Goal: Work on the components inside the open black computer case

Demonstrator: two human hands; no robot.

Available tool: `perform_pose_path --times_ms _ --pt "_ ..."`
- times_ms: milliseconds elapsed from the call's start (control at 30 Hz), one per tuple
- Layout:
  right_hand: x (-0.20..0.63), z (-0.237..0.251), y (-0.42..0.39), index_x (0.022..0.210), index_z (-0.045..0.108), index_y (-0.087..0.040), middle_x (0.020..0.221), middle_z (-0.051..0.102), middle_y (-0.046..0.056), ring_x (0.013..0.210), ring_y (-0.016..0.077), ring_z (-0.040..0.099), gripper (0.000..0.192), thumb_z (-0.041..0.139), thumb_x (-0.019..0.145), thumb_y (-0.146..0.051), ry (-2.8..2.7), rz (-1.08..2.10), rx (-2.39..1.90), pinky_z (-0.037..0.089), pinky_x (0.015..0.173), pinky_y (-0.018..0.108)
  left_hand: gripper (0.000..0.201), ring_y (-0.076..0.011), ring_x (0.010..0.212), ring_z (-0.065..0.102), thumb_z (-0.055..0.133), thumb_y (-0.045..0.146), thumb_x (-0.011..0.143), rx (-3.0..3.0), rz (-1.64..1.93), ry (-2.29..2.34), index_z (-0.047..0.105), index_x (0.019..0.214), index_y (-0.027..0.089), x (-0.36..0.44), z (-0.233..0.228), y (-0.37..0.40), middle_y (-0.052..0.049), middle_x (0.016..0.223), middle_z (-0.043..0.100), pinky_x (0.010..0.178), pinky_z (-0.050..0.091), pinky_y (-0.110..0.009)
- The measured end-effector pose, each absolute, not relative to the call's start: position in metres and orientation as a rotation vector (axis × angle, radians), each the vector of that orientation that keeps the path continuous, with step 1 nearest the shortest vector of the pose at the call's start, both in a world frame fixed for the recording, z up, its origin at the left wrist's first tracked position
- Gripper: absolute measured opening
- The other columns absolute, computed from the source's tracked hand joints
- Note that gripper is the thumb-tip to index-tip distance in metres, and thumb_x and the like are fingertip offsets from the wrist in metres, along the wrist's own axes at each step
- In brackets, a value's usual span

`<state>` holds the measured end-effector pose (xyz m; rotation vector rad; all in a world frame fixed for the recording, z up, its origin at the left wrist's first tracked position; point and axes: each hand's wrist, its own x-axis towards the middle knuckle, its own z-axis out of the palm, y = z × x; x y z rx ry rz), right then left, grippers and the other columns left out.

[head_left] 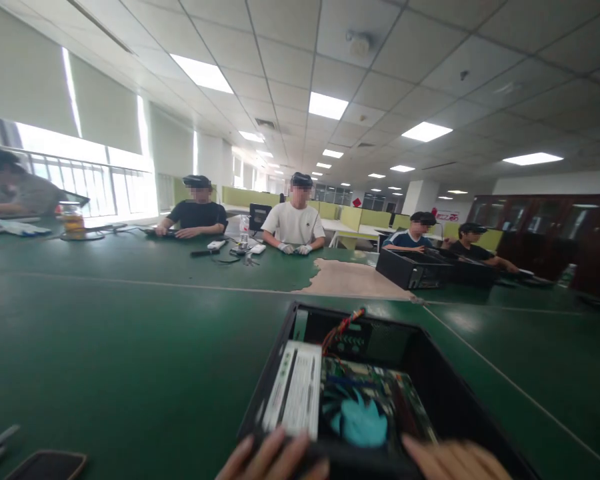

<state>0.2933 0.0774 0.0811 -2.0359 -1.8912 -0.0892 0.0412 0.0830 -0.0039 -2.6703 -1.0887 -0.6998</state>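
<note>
Black PC case is sitting open, bottom ctr-right of frame; we're resting L hand and R hand at its near edge, can't tell if they're gripping. We're risking damaged fan blades, poss. tugged wires, if fingertips slip inward.

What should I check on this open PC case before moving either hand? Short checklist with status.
1. Left hand at case's near edge: ok.
2. Right hand at near edge: ok.
3. Firm hold: cannot tell, hands blurred and cut off by the frame.
4. Cable bundle below the rim: not ok, rises to the far rim.
5. Fingers off the blue fan: ok.
</note>
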Motion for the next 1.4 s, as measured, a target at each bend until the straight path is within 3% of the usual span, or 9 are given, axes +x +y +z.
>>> perform_pose_path --times_ms 133,233,300,367,433,500,600,767,1400 --pt "0.262 0.102 0.147 0.126 0.048 -0.017 0.134 0.045 0.015 0.12 0.0293 0.042 0.037 0.047 0.091 -0.028 -1.863 -0.101 -2.046 0.032 0.098 0.051 0.052 -0.0263 0.13 0.034 0.048 0.025 0.083 -2.651 -0.705 -1.511 0.043 0.135 0.02 0.104 0.061 0.147 -0.01 0.143 0.039 0.106 0.027 -0.041" --pt "0.242 0.082 0.148 0.12 0.055 -0.018 0.121 0.056 0.013 0.111 0.0246 0.049 0.033 0.042 0.09 -0.022 -1.909 -0.063 -1.938 0.036 0.092 0.036 0.053 -0.0207 0.124 0.04 0.044 0.012 0.079 -2.735 -0.883 -1.399 0.042 0.132 0.016 0.115 0.078 0.144 -0.009 0.139 0.043 0.103 0.031 -0.033" --pt "0.243 0.048 0.125 0.104 0.063 -0.022 0.099 0.066 0.006 0.092 0.0194 0.057 0.025 0.047 0.087 -0.03 -1.955 0.134 -1.807 0.04 0.078 0.027 0.041 -0.0183 0.112 0.048 0.047 0.017 0.08 -2.882 -0.918 -1.354 0.051 0.121 0.022 0.1 0.06 0.118 -0.005 0.124 0.054 0.095 0.036 -0.029" --pt "0.257 0.003 0.093 0.081 0.065 -0.02 0.075 0.065 0.002 0.071 0.0162 0.057 0.026 0.049 0.084 -0.041 -1.943 0.417 -1.728 0.039 0.064 0.024 0.025 -0.0173 0.097 0.053 0.051 0.026 0.08 -2.993 -0.867 -1.521 0.058 0.104 0.024 0.075 0.027 0.092 -0.002 0.105 0.061 0.086 0.04 -0.028" --pt "0.277 -0.041 0.062 0.062 0.061 -0.018 0.059 0.058 0.001 0.059 0.0144 0.052 0.039 0.046 0.084 -0.047 -1.886 0.639 -1.746 0.036 0.055 0.024 0.016 -0.0161 0.082 0.054 0.051 0.032 0.08 -3.034 -0.728 -1.844 0.06 0.088 0.021 0.054 -0.008 0.077 -0.001 0.088 0.061 0.072 0.04 -0.026" --pt "0.294 -0.071 0.041 0.056 0.057 -0.017 0.053 0.052 0.0 0.054 0.0137 0.047 0.044 0.046 0.082 -0.051 -1.838 0.737 -1.773 0.033 0.052 0.024 0.022 -0.0146 0.069 0.05 0.05 0.039 0.08 -3.022 -0.537 -2.101 0.056 0.072 0.019 0.042 -0.033 0.073 0.001 0.072 0.057 0.062 0.036 -0.025" --pt "0.304 -0.084 0.029 0.055 0.057 -0.018 0.052 0.051 0.0 0.054 0.0132 0.046 0.046 0.045 0.082 -0.054 -1.826 0.736 -1.753 0.033 0.053 0.024 0.039 -0.0118 0.06 0.041 0.049 0.048 0.08 -3.082 -0.432 -2.079 0.042 0.056 0.018 0.038 -0.05 0.078 0.004 0.059 0.043 0.057 0.029 -0.024" --pt "0.292 -0.069 0.029 0.06 0.062 -0.02 0.062 0.061 -0.001 0.062 0.0135 0.053 0.039 0.049 0.08 -0.051 -1.878 0.584 -1.934 0.031 0.056 0.024 0.049 -0.0088 0.051 0.025 0.043 0.054 0.083 -3.36 -0.519 -1.893 0.028 0.053 0.019 0.034 -0.053 0.086 0.006 0.053 0.024 0.05 0.021 -0.025" --pt "0.288 -0.065 0.025 0.064 0.064 -0.024 0.067 0.066 -0.002 0.07 0.0153 0.058 0.032 0.052 0.079 -0.049 -1.968 0.569 -1.992 0.031 0.059 0.025 0.049 -0.0089 0.051 0.024 0.045 0.052 0.083 -3.351 -0.567 -1.853 0.027 0.052 0.019 0.031 -0.057 0.086 0.006 0.053 0.024 0.051 0.022 -0.025"
